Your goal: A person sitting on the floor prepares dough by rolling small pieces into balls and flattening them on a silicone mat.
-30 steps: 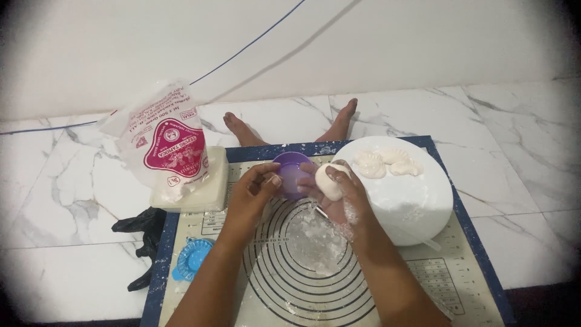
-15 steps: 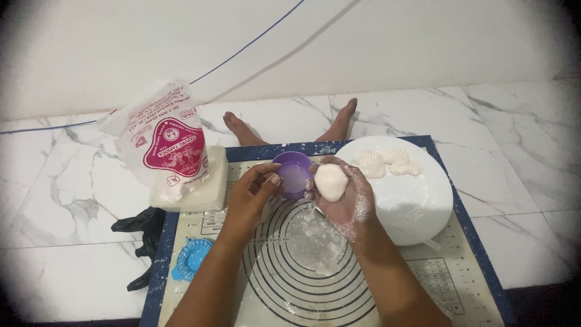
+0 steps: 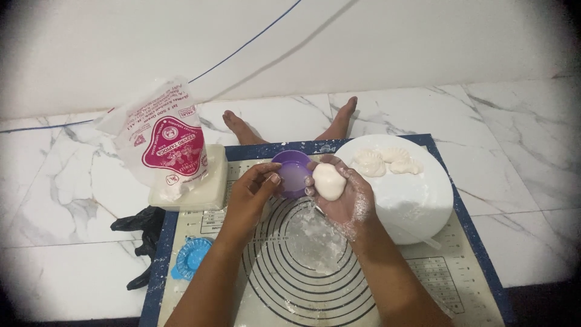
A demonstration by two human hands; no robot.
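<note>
Right hand (image 3: 345, 194): cupping the dough ball (image 3: 328, 181), palm up.
Left hand (image 3: 254, 191): fingertips probably dipping in the purple bowl (image 3: 292, 172).
Tip: wetting lightly keeps it smooth.

A clear plastic bag (image 3: 163, 142) of white powder is leaning upright at the mat's (image 3: 200, 227) far left corner — its label (image 3: 180, 149) is showing a magenta shield shape with white print, resting on a pale block (image 3: 200, 191).
</note>
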